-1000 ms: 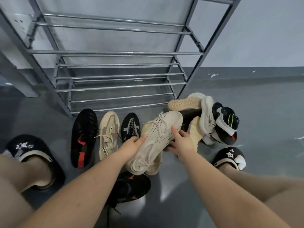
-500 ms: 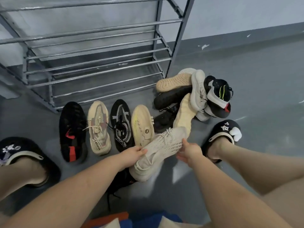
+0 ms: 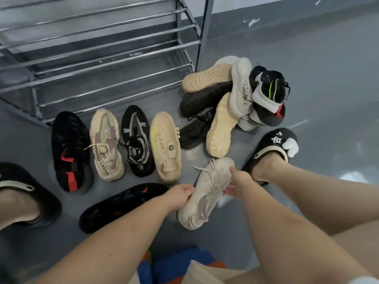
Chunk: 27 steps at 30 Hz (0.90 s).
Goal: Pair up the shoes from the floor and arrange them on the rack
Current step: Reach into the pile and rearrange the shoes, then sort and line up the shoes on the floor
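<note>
Low in front of me I hold a cream knit sneaker [image 3: 205, 197] with both hands. My left hand [image 3: 180, 196] grips its heel side and my right hand [image 3: 238, 184] holds its toe side, fingers partly spread. Several shoes stand in a row on the floor: a black-and-red shoe [image 3: 69, 150], a beige laced sneaker [image 3: 105, 144], a black-and-grey sneaker [image 3: 136, 140] and a cream sneaker [image 3: 166, 146]. Another black-and-red shoe [image 3: 123, 206] lies on its side under my left forearm. A jumbled pile of shoes [image 3: 235, 95] sits to the right of the metal rack [image 3: 102, 48].
My feet wear black clogs, the left clog [image 3: 26, 193] and the right clog [image 3: 270, 148], either side of the shoes. The grey wall skirting [image 3: 287, 11] runs behind the pile. Blue and orange cloth [image 3: 176, 267] shows at the bottom edge.
The cream knit sneaker has come down and toward me, away from the row. My view has tilted down, revealing the cream sneaker in the row and the black-and-red shoe under my arm.
</note>
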### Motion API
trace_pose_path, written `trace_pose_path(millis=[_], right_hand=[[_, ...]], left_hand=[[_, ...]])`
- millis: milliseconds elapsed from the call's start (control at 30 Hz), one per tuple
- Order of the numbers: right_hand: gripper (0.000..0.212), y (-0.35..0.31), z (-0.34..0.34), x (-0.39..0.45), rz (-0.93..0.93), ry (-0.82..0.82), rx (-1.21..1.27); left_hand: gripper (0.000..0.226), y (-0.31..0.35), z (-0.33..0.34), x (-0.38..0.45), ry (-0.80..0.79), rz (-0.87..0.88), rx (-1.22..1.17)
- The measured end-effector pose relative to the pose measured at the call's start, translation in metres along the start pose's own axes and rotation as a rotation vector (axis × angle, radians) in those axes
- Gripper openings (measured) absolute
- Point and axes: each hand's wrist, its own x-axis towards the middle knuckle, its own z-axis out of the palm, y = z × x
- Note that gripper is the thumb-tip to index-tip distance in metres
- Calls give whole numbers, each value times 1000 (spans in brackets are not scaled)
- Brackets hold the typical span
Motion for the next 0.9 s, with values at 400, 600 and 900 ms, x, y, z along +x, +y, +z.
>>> trace_pose_path(millis=[400,600,900], right_hand=[[63,-68,23,1,-435,125,-560],[63,-103,16,18,-508,134,-596],[67,-93,12,59,-375,87,-569]], left_hand=[[48,61,-31,36,160,107,1],[47,88,-42,55,186,131,-10],[53,107,-34,88,175,65,47]])
